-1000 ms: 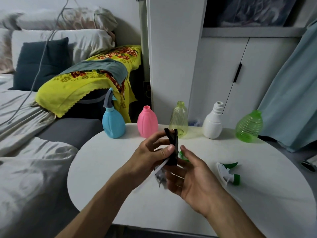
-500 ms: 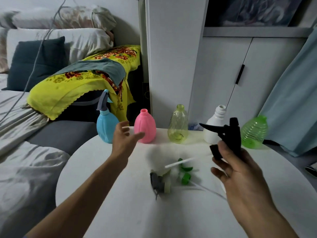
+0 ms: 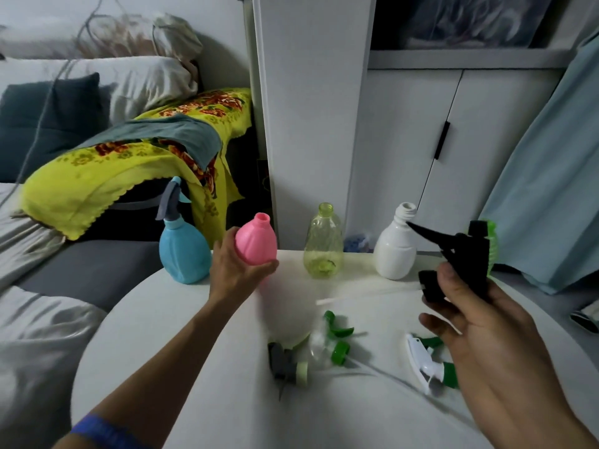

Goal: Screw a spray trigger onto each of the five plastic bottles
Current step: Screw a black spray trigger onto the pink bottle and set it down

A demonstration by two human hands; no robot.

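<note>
Left hand grips the pink bottle at centre frame; right hand pinches the black spray trigger at right. Risk: its trailing tube could miss the narrow neck, or threads cross. Unfitted bottles on the worktop appear empty

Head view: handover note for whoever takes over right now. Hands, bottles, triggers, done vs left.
Left hand grips the pink bottle, neck open.
Right hand holds the black trigger above the table, its tube hanging out.
Done: blue bottle has its trigger on.
Left: pink, yellow-green bottle, white bottle and green bottle, largely hidden behind the black trigger.
Loose on the table: grey trigger, clear-green trigger, white-green trigger.
</note>
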